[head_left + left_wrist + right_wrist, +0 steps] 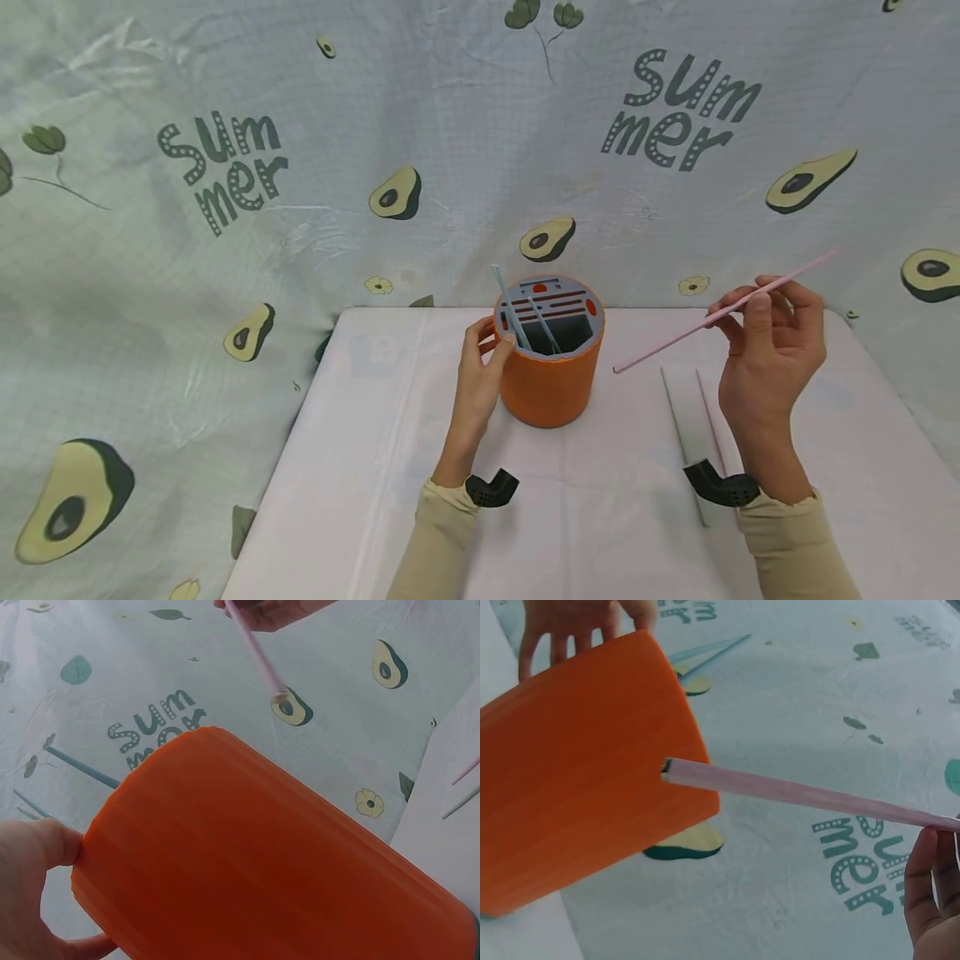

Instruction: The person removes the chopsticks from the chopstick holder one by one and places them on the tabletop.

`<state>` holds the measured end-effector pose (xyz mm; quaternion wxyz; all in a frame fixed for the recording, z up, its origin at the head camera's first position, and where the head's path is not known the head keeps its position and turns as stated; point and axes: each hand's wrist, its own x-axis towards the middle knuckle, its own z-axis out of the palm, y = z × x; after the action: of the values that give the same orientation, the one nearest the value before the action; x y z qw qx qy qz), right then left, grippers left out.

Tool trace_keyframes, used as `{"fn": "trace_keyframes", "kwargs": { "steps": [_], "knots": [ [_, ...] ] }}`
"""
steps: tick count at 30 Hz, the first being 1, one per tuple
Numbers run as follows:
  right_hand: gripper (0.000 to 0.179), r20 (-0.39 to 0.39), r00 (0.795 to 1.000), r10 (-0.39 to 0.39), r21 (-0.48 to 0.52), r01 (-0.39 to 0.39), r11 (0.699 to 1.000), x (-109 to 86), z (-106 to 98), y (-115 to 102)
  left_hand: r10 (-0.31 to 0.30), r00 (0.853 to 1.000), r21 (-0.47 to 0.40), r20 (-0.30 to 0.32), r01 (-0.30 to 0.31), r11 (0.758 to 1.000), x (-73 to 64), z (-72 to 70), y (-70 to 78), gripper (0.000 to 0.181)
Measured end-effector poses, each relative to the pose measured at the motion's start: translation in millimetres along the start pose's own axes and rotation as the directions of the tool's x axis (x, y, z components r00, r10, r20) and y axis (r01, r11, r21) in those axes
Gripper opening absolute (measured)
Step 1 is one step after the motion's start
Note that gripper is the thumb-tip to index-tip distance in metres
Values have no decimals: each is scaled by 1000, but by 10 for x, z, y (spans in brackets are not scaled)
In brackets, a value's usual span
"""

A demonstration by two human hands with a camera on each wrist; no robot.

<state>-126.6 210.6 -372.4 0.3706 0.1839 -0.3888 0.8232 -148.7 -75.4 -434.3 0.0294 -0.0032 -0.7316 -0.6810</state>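
Note:
An orange cylindrical holder (547, 392) with a grey slotted top stands upright on the table. My left hand (480, 375) grips it by the left side of the rim, thumb near the top edge. Two pale blue straws (511, 307) lean out of its large dark opening. Up to the right, my right hand (776, 354) pinches a long pink straw (675, 337) between thumb and fingers. That straw slants down toward the holder, its lower end right of the rim and apart from it. In the right wrist view the straw's near end (667, 769) overlaps the orange wall.
On the white table (397, 450), a green straw (677, 429) and another pink straw (708, 412) lie side by side near my right forearm. Behind the table hangs a pale sheet (450, 100) printed with avocados and lettering. Black wrist bands (491, 488) sit on both arms.

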Motion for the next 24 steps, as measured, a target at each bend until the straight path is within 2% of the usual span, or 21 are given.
{"fn": "trace_keyframes", "kwargs": {
  "steps": [3,6,11,13,15,18,22,24],
  "knots": [
    [25,14,1000,28,-94,-27,995,-34,-85,18,-1,1000,2,-5,1,1000,2,-5,-5,58],
    [27,37,997,61,-212,-52,976,-75,-197,44,-2,1000,2,-2,2,1000,3,-7,-9,58],
    [29,85,987,140,-364,-100,926,-142,-401,101,-3,1000,0,-5,3,1000,-7,-5,-7,57],
    [29,96,980,173,-429,-116,896,-165,-459,116,-1,1000,-1,-6,1,1000,-10,-3,-2,57],
    [30,98,973,210,-491,-136,860,-184,-498,125,3,1000,0,-5,-3,1000,-9,-1,-4,57],
    [30,88,959,269,-638,-153,755,-214,-530,130,6,1000,-3,-3,-6,1000,-6,1,-4,57],
    [30,63,938,341,-756,-179,630,-256,-566,160,4,1000,-7,-7,-4,1000,-2,6,-8,58],
    [29,51,929,366,-777,-193,599,-279,-595,181,4,1000,-10,-6,-4,1000,-2,8,-4,58]
  ]
}}
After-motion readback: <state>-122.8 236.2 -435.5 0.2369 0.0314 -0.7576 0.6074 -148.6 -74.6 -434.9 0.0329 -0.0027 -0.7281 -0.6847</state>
